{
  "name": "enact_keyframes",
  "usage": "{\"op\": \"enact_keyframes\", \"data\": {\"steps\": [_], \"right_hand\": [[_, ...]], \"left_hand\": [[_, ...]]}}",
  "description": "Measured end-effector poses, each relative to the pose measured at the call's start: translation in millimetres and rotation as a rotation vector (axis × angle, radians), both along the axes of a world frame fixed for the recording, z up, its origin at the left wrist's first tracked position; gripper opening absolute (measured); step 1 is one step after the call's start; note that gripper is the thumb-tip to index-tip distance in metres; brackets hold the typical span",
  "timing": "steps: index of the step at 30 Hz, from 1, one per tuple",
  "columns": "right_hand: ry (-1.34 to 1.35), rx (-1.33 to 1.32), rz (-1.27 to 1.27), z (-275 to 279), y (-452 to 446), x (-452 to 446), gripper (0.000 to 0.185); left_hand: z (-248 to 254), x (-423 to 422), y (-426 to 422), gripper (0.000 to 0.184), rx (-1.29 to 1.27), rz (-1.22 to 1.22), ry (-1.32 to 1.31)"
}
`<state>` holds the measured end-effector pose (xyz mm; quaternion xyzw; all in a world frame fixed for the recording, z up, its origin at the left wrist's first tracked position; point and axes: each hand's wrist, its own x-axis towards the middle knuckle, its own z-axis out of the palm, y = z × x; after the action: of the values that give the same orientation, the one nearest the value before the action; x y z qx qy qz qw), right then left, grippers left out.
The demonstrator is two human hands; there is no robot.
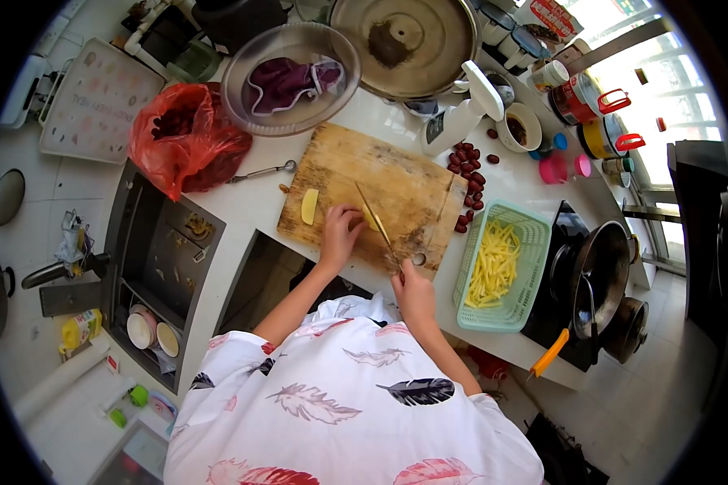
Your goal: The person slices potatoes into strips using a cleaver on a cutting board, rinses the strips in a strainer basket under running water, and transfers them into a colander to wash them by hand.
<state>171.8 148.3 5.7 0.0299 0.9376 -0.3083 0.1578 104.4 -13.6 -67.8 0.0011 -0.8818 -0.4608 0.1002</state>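
Note:
A wooden cutting board (323, 170) lies on the counter in front of me. My right hand (413, 293) is closed around the handle of a knife (378, 217), whose blade points up and to the left over the board. Beside the blade, my left hand (342, 234) presses its fingertips on a yellow piece of food, mostly hidden by fingers and blade. Another pale yellow piece (310, 206) lies on the board, left of my left hand. To the right, a light green basket (532, 242) holds cut yellow strips (495, 263).
Dark red fruits (467, 166) and a white spray bottle (453, 125) sit beyond the board. A red bag (190, 145), a clear bowl (243, 101) and a measuring spoon (265, 171) are at upper left. The sink (166, 234) is left; a wok (603, 271) is right.

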Motion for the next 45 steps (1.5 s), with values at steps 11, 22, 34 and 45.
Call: {"op": "enact_keyframes", "data": {"steps": [11,22,34,45], "right_hand": [[-0.058,0.074,0.030,-6,-5,1,0.016],[-0.055,-0.046,-0.064,-14,-8,-12,0.016],[0.009,-0.044,0.014,-13,-10,-3,0.017],[-0.013,0.063,0.041,-9,-22,-5,0.019]], "left_hand": [[-4,0,-2,0.015,0.012,-0.004,-0.023],[-6,-1,-1,0.014,-0.015,-0.011,0.011],[-3,2,-8,0.011,0.038,-0.010,-0.026],[-7,3,-11,0.010,0.081,-0.010,-0.038]]}}
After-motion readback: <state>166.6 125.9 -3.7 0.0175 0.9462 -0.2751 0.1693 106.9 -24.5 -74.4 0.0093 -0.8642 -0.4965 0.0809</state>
